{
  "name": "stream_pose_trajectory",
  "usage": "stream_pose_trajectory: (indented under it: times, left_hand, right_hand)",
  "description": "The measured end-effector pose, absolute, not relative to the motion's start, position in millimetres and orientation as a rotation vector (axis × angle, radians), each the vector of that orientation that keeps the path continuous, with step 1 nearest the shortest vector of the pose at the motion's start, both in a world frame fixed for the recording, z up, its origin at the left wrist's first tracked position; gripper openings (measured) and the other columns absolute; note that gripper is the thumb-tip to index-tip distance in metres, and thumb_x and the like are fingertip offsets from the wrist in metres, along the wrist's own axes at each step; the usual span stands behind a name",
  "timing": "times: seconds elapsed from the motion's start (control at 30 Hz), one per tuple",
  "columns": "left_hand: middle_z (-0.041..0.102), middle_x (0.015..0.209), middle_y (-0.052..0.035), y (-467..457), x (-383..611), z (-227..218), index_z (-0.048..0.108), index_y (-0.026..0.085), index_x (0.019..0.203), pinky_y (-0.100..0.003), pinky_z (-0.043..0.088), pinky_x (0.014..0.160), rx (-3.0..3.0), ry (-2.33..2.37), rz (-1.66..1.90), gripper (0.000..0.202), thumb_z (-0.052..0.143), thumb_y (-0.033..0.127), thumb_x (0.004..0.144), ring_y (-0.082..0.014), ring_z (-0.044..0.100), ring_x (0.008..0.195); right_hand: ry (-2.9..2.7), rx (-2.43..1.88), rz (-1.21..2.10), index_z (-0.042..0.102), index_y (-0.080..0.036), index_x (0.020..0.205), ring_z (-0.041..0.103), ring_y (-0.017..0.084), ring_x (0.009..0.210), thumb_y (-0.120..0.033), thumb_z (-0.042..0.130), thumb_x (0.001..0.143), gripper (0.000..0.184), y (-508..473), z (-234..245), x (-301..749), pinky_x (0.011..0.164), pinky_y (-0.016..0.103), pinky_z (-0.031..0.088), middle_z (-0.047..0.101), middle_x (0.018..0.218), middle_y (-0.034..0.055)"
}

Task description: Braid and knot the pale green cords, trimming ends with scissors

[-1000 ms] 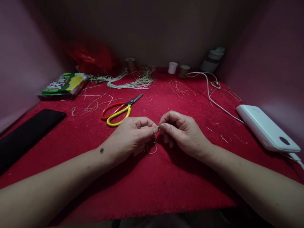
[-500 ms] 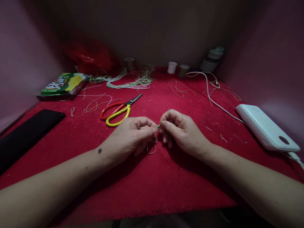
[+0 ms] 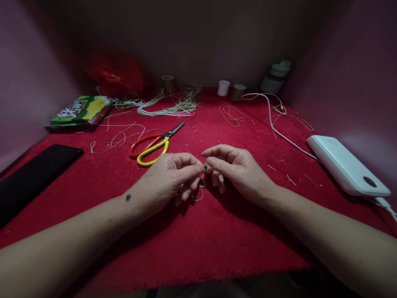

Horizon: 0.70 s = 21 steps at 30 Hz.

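Note:
My left hand (image 3: 176,174) pinches a small piece of green cord (image 3: 205,164) between thumb and forefinger. From the other side, my right hand (image 3: 229,165) holds the same piece, its thumb pressed there and its forefinger stretched out above. A thin loop of the cord (image 3: 197,200) hangs below the fingertips, over the red cloth (image 3: 192,248). The exact shape of the knotted part is too small to make out. Scissors (image 3: 151,147) with one red and one yellow handle lie behind my left hand, blades pointing away to the right.
Loose threads (image 3: 119,136) and a bundle of pale green cords (image 3: 173,108) lie behind the scissors. Thread spools (image 3: 223,88) stand at the back near a bottle (image 3: 276,77). A white power bank (image 3: 347,165) with a cable is right; a black case (image 3: 37,178) and a snack packet (image 3: 81,111) are left.
My right forefinger has lifted and straightened away from the cord, while the thumb stays at it. The fingers of my left hand below have shifted slightly. The view has moved a little.

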State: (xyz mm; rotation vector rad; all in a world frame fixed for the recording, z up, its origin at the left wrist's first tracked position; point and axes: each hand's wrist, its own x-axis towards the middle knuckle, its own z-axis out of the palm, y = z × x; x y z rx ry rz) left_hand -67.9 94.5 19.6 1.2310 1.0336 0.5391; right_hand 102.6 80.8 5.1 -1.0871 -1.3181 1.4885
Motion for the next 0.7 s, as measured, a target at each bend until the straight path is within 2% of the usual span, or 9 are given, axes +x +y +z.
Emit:
stream_pose_trajectory:
  times: [0.1,0.23,0.37,0.53,0.7]
  left_hand:
    - [0.053,0.049,0.0053,94.2,-68.5,19.2,0.056,0.016,0.07,-0.013,0.03,0.031,1.243,1.029,0.537,0.02,0.062,0.032,0.081,-0.0035,0.041,0.033]
    - [0.052,0.049,0.0054,93.1,-67.5,19.7,0.054,0.017,0.069,-0.013,0.03,0.03,1.25,1.04,0.522,0.021,0.061,0.032,0.082,-0.0038,0.04,0.032]
    - [0.048,0.045,0.0064,92.3,-65.1,20.8,0.053,0.017,0.069,-0.014,0.026,0.03,1.248,1.035,0.547,0.018,0.058,0.028,0.083,-0.0037,0.036,0.03]
    - [0.041,0.041,0.008,92.3,-63.7,23.2,0.054,0.018,0.07,-0.015,0.024,0.03,1.216,1.033,0.541,0.012,0.057,0.024,0.08,-0.0039,0.031,0.03]
    - [0.038,0.04,0.0082,91.4,-60.9,24.2,0.054,0.019,0.069,-0.016,0.025,0.032,1.164,1.005,0.551,0.01,0.058,0.022,0.078,-0.0049,0.029,0.032]
  right_hand:
    - [-1.36,-1.122,1.48,0.059,-0.013,0.087,0.05,0.006,0.041,-0.023,0.061,0.079,0.013,80.6,6.4,102.2,0.035,0.016,0.041,0.057,0.059,-0.0034]
    - [-1.404,-1.166,1.422,0.057,-0.013,0.076,0.047,0.005,0.037,-0.021,0.059,0.08,0.009,80.1,6.7,101.6,0.033,0.015,0.038,0.054,0.052,-0.0045]
    - [-1.408,-1.173,1.439,0.053,-0.015,0.075,0.05,0.007,0.039,-0.022,0.054,0.084,0.011,78.6,5.1,100.6,0.034,0.016,0.039,0.056,0.055,-0.0031]
    - [-1.387,-1.152,1.551,0.049,-0.016,0.074,0.05,0.007,0.035,-0.023,0.048,0.089,0.016,77.4,6.0,100.0,0.035,0.017,0.041,0.055,0.048,-0.0036]
    - [-1.323,-1.18,1.567,0.049,-0.016,0.072,0.049,0.007,0.033,-0.021,0.049,0.088,0.016,77.9,8.0,99.4,0.034,0.017,0.041,0.055,0.045,-0.0038]
